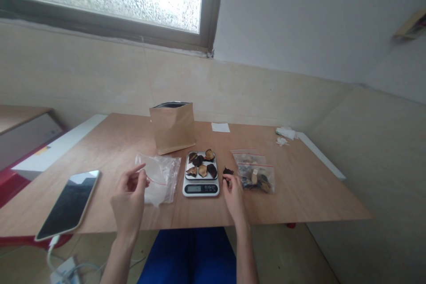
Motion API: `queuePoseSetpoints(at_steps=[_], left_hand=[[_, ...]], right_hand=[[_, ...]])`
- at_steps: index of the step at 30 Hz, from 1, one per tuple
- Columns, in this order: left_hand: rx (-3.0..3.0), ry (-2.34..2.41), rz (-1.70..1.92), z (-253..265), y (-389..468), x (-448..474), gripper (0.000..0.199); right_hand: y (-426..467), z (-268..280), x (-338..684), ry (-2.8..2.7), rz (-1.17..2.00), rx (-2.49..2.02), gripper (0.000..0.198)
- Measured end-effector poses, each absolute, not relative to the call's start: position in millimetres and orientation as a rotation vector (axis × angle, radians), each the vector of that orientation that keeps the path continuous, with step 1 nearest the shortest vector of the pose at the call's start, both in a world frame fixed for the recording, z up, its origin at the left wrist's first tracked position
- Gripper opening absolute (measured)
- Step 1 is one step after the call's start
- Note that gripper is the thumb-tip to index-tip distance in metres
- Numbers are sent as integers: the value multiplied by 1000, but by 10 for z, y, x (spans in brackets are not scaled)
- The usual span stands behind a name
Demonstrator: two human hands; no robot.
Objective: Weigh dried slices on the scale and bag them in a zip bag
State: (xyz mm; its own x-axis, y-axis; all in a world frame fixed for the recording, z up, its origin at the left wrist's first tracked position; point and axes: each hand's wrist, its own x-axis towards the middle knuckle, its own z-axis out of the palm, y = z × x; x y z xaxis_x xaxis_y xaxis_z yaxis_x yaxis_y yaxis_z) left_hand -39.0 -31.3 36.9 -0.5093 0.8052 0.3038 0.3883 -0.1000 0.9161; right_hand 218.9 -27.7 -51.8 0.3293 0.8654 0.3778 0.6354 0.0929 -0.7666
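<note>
A small white digital scale [201, 188] stands on the table with several dried slices [202, 170], dark brown and pale, spread on its plate. Just right of it, my right hand [233, 193] pinches a dark dried slice [228, 171] low over the tabletop. My left hand [129, 195] is raised in front of a stack of clear zip bags [159, 177]; its thumb and index finger are apart and nothing shows between them. Beside my right hand lie filled zip bags [258, 177] holding more dried pieces.
A brown kraft pouch [173, 128] stands with its top open behind the scale. At the left lies a phone [69, 204] with a white cable [49, 250]. A white paper [220, 127] and crumpled tissue [285, 133] lie toward the wall.
</note>
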Motion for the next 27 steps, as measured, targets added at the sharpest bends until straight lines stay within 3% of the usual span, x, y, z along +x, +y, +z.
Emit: queuePoseSetpoints(at_steps=[20, 27], left_hand=[[1446, 1857, 1390, 178, -356, -408, 36], [1559, 1934, 1288, 447, -221, -468, 36]], right_hand=[[-274, -873, 2259, -1374, 336, -1632, 16], [-291, -858, 2278, -1370, 335, -1605, 15]])
